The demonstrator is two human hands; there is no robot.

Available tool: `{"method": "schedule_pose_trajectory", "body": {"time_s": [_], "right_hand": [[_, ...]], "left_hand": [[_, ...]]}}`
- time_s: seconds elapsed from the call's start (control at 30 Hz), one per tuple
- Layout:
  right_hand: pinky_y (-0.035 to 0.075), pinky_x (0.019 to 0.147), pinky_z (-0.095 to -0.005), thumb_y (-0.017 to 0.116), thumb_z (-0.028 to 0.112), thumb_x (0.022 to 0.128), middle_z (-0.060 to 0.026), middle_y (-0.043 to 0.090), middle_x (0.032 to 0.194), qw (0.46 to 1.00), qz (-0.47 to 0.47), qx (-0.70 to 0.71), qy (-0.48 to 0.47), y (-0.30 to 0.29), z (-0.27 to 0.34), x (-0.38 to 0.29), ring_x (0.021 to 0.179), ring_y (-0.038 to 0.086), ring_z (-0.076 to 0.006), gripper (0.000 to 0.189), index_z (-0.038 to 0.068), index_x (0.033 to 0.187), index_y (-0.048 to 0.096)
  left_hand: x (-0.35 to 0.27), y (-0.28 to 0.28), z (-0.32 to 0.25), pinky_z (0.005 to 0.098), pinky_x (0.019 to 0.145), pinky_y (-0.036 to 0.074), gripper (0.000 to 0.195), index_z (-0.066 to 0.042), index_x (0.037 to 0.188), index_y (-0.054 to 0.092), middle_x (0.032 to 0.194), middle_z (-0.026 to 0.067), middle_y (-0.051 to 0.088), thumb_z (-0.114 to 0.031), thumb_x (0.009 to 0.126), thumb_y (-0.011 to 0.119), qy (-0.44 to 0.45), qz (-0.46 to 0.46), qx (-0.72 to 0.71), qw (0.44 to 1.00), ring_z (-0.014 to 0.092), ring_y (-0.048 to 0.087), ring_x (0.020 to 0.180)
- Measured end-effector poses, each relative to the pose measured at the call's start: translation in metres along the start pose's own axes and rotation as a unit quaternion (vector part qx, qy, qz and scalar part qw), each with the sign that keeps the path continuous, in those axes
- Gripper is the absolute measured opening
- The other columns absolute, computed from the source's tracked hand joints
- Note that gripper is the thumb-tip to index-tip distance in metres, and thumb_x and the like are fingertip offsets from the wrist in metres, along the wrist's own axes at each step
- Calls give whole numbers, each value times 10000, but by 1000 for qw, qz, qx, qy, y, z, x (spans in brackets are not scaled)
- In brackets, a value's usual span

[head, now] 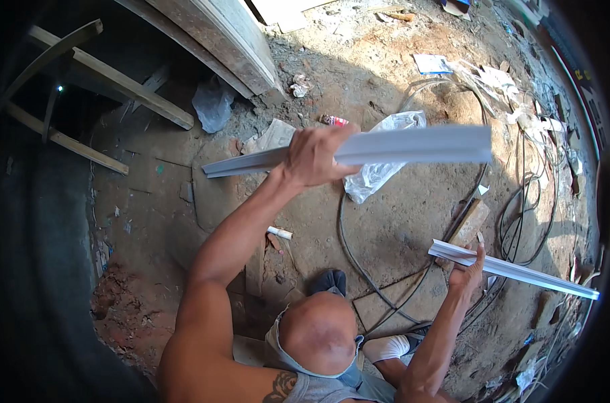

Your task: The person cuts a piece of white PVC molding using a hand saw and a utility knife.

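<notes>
My left hand point(315, 156) is raised in front of me, gripping a long white channel profile point(416, 144) near its middle. The profile runs roughly crosswise in the view, and its right end looks slightly blurred. Lower on the right, my right hand point(466, 272) grips a second white profile point(531, 274) near its left end. That piece slants away to the right, with its ridged side showing. Whether the profiles are metal or plastic, I cannot tell. Below the left one lies a clear plastic bag point(380, 184), partly covered by it. My bent knee point(317, 335) is at the bottom centre.
Black cable point(353, 252) loops over the dirt floor, with more coils point(529, 211) at right. A brick-like block point(469, 221) lies near my right hand. A wooden ladder-like frame point(133, 90) stands at upper left, beside a door frame point(224, 45). Rubble point(128, 307) is heaped at left.
</notes>
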State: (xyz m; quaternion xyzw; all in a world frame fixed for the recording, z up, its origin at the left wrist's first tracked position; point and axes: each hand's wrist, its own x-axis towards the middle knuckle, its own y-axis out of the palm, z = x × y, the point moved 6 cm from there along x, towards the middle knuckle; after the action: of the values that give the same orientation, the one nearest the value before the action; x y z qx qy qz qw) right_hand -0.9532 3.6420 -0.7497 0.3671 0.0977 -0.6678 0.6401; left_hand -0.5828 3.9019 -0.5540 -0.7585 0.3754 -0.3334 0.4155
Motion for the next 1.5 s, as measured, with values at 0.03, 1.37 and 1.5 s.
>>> {"method": "schedule_pose_trajectory", "body": {"time_s": [0.03,1.37,1.5], "right_hand": [[606,853,-382,873,204,801,-122,574,1095,1000,0,-2,10,2,-3,-1,951,651,-254,683,-23,1308,475],[558,672,-498,882,132,784,-108,626,952,999,-49,13,-14,4,-47,-9,851,720,-310,482,42,1072,506],[607,690,-417,891,202,801,-144,655,992,994,-101,38,7,7,-33,-30,804,734,-273,589,-53,1126,472]], "left_hand": [[14,-34,-4,377,593,613,608,-84,1161,616,836,121,723,-545,804,785,6,-75,12,997,250,733,699],[-63,-191,122,454,985,519,1094,169,1316,421,1219,293,535,-574,677,908,-219,-550,354,724,396,585,1122],[-23,-19,20,406,1068,432,557,41,1436,449,1265,190,595,-205,988,670,-110,-296,-145,938,302,568,1215]]}}
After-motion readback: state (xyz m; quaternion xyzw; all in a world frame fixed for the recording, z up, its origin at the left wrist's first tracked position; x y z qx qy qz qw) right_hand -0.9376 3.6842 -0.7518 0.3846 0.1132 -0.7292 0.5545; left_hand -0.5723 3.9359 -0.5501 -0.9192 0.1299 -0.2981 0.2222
